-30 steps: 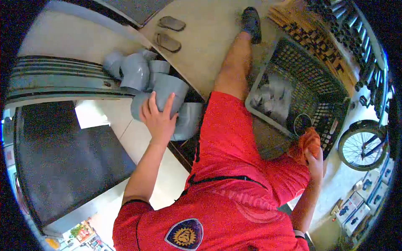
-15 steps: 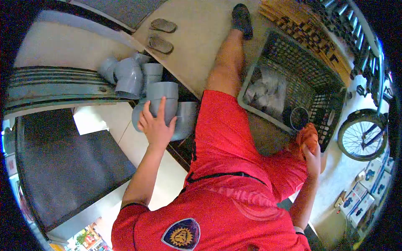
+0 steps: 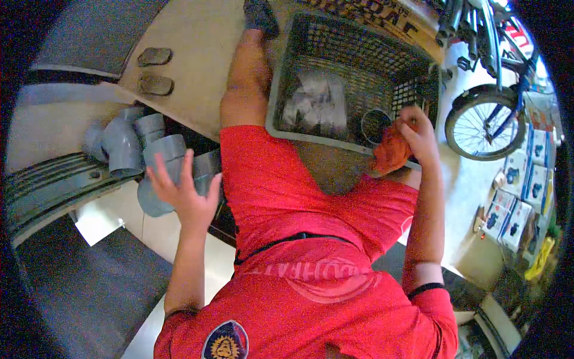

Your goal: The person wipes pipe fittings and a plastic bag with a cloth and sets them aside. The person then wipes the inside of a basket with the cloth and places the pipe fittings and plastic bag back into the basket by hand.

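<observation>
My left hand [image 3: 190, 197] is open, fingers spread, in front of a grey pipe fitting [image 3: 165, 147]. Whether the fingertips touch it I cannot tell. Around that fitting stand several more, among them a bent elbow fitting [image 3: 122, 146] to the left. An orange cloth [image 3: 391, 151] hangs bunched from my right hand [image 3: 421, 134], whose fingers are closed on it. This hand is at the near right corner of a dark plastic crate [image 3: 323, 141]. Inside the crate lie a crumpled clear plastic bag [image 3: 314, 100] and a round, dark-rimmed piece [image 3: 376, 125].
My leg [image 3: 245, 99] stretches along the crate's left side. Two sandals [image 3: 155, 84] lie on the floor beyond the fittings. To the right are a bicycle wheel [image 3: 487, 122], several dark pipes [image 3: 472, 30] and printed boxes [image 3: 508, 209].
My left hand has drawn back from the grey fitting and spread its fingers. My right hand has risen with the orange cloth toward the crate. The whole view has turned to the right.
</observation>
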Available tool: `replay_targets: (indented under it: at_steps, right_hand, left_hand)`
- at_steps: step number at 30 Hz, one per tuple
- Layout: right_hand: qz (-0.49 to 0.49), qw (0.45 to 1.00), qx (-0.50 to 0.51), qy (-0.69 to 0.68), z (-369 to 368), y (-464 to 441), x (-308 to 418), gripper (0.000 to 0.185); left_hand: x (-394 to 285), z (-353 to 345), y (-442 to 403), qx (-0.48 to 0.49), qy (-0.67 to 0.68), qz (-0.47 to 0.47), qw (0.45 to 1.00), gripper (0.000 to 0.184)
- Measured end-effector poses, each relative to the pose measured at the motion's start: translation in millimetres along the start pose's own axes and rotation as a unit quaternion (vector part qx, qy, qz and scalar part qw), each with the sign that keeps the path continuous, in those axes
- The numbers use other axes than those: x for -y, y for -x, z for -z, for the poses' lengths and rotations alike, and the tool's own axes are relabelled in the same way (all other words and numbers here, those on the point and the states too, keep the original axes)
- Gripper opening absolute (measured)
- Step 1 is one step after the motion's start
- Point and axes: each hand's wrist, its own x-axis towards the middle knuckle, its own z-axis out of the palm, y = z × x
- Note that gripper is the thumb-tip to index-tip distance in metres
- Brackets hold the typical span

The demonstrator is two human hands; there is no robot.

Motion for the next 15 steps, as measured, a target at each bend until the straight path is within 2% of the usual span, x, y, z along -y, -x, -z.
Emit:
replay_targets:
  at_steps: [2,3,5,6,7,10,13,15]
  right_hand:
    - [0.111,0.983,-0.040,0.138,-13.0,-43.4,-58.0,0.048]
    - [-0.002,0.975,0.048,0.219,-18.9,-65.8,-68.8,0.053]
    - [-0.106,0.922,0.167,0.334,-34.3,-98.7,-95.8,0.052]
    - [-0.117,0.905,0.186,0.364,-39.6,-108.8,-109.1,0.052]
    - [-0.129,0.888,0.207,0.389,-45.3,-114.9,-120.4,0.052]
    - [-0.142,0.862,0.219,0.435,-58.3,-115.4,-152.3,0.051]
    - [-0.138,0.851,0.201,0.466,-59.4,-106.6,-169.4,0.050]
    - [-0.136,0.851,0.178,0.476,-52.3,-105.6,-169.9,0.049]
  left_hand:
    - [-28.7,-0.5,-7.5,0.021,0.073,-0.020,0.997,0.074]
    - [-40.2,-4.2,-9.3,0.026,0.107,-0.036,0.993,0.073]
    - [-59.0,-11.9,-10.3,0.049,0.176,-0.064,0.981,0.072]
    - [-66.8,-14.8,-9.2,0.066,0.209,-0.073,0.973,0.071]
    - [-73.6,-10.5,-13.5,0.117,0.249,-0.095,0.957,0.061]
    - [-76.4,-14.6,-7.5,0.256,0.361,-0.174,0.880,0.053]
    - [-82.8,-18.4,4.2,0.311,0.397,-0.159,0.849,0.040]
    - [-85.3,-23.5,7.4,0.361,0.409,-0.157,0.823,0.038]
